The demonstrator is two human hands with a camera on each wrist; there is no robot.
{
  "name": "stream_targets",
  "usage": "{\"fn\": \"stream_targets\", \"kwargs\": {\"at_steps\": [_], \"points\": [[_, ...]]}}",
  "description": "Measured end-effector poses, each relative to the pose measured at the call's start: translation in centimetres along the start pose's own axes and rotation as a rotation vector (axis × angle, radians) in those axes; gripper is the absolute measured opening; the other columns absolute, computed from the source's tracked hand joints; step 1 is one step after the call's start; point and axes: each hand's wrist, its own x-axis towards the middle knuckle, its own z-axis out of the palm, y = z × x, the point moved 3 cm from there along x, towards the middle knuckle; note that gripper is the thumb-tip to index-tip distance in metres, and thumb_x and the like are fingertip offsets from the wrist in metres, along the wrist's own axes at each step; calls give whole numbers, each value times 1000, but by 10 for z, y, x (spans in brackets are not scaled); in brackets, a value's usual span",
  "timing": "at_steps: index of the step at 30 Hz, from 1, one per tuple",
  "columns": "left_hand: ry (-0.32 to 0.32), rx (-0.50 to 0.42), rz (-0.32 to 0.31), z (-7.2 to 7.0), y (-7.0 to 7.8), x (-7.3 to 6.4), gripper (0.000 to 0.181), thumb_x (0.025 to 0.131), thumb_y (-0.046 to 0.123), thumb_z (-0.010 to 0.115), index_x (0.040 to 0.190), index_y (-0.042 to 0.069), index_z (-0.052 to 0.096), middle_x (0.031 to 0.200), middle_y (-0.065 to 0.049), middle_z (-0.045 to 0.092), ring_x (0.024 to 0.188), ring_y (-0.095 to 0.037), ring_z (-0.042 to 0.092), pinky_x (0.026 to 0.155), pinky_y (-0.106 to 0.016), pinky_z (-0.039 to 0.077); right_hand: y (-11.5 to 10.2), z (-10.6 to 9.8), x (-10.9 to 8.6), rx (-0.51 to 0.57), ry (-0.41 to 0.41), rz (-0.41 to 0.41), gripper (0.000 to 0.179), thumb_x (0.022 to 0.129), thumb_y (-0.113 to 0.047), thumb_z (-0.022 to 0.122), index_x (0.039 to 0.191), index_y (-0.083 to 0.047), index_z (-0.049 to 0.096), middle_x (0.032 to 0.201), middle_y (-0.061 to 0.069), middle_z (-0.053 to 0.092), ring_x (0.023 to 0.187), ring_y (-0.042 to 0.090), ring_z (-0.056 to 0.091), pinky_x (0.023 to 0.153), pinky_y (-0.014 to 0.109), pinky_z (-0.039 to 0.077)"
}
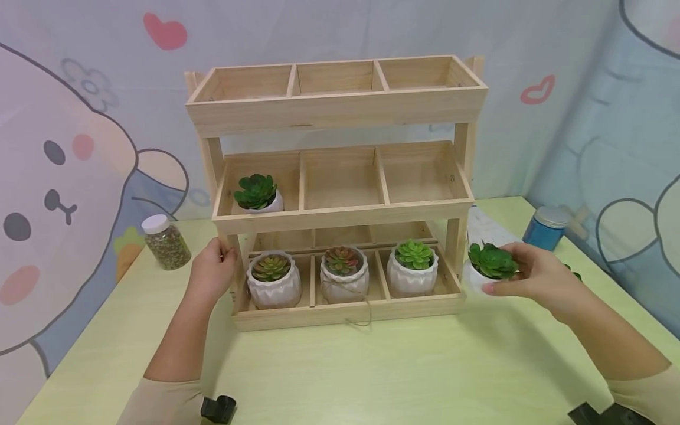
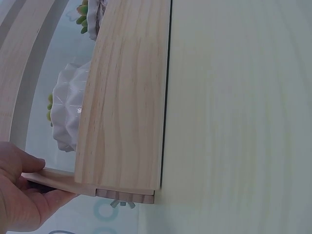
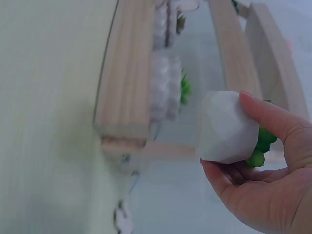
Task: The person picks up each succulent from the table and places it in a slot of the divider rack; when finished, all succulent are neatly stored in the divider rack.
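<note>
A three-tier wooden plant stand [image 1: 340,211] fills the middle of the head view. On its left side my left hand [image 1: 212,268] grips the upright post, and the left wrist view shows thumb and fingers [image 2: 33,165] around the wood. My right hand [image 1: 542,280] holds a potted succulent [image 1: 491,262] off the stand's lower right side. Its white faceted pot [image 3: 226,127] sits between thumb and fingers in the right wrist view. Another green succulent [image 1: 257,192] stands in the middle tier's left compartment. The bottom tier holds three white pots, one [image 1: 273,289] in each compartment.
Left of the stand is a clear jar [image 1: 167,243] with a white lid. At the right stands a blue jar [image 1: 546,227], with white paper [image 1: 486,227] behind my right hand. Thin twine [image 1: 366,313] hangs over the bottom tier's front. A printed cloth [image 1: 329,29] hangs behind.
</note>
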Motion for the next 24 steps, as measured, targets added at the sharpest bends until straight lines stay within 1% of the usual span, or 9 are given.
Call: {"fn": "stream_targets", "kwargs": {"at_steps": [3, 6, 10, 13, 16, 18, 21, 24], "points": [[-2, -7, -5, 0, -1, 0, 18, 99, 14, 40, 91, -2, 39, 112, -30, 52, 102, -41, 52, 75, -49, 47, -18, 12, -2, 30, -2, -38, 53, 75, -3, 78, 116, 8, 46, 97, 1, 59, 81, 15, 62, 67, 29, 53], [-5, -12, -9, 1, -1, 1, 18, 99, 14, 40, 92, -2, 40, 116, -31, 51, 106, -43, 52, 79, -51, 47, -34, 25, -3, 62, -23, -81, 53, 73, -1, 79, 115, 8, 48, 98, 4, 59, 82, 17, 62, 67, 30, 54], [-8, -16, -17, 0, -2, 1, 18, 99, 14, 40, 93, -3, 40, 119, -32, 50, 110, -44, 50, 82, -52, 47, -51, 46, 0, 113, -83, -137, 54, 71, 0, 80, 114, 9, 48, 102, 11, 58, 87, 19, 61, 72, 30, 53], [-7, -17, -17, 0, -2, 1, 18, 100, 14, 40, 92, -2, 39, 115, -31, 51, 106, -43, 51, 78, -50, 47, -62, 60, 3, 144, -129, -159, 57, 69, 0, 81, 114, 8, 48, 107, 16, 56, 93, 22, 60, 78, 29, 52], [-5, -13, -9, 1, -2, 1, 18, 100, 14, 40, 91, -1, 39, 110, -29, 52, 101, -40, 52, 73, -47, 47, -71, 73, 9, 185, -176, -172, 60, 66, 2, 83, 115, 8, 48, 111, 20, 55, 98, 25, 58, 82, 29, 51], [-6, -12, -5, 1, -2, 1, 18, 100, 14, 40, 90, 0, 39, 108, -28, 52, 98, -39, 51, 71, -46, 46, -76, 82, 13, 209, -206, -184, 62, 65, 3, 83, 116, 8, 48, 113, 20, 54, 99, 27, 58, 82, 31, 51], [-6, -13, -4, 1, -1, 1, 18, 100, 14, 40, 90, 0, 39, 110, -28, 52, 100, -39, 51, 72, -46, 47, -85, 96, 22, 222, -251, -207, 62, 64, 2, 84, 115, 6, 50, 111, 19, 56, 99, 28, 58, 83, 32, 51], [-8, -14, -7, 0, -1, 1, 18, 100, 15, 40, 90, 0, 38, 109, -27, 52, 98, -38, 51, 71, -44, 46, -96, 109, 31, 207, -285, -241, 59, 63, 0, 85, 113, 4, 53, 109, 16, 59, 98, 29, 58, 86, 34, 49]]}}
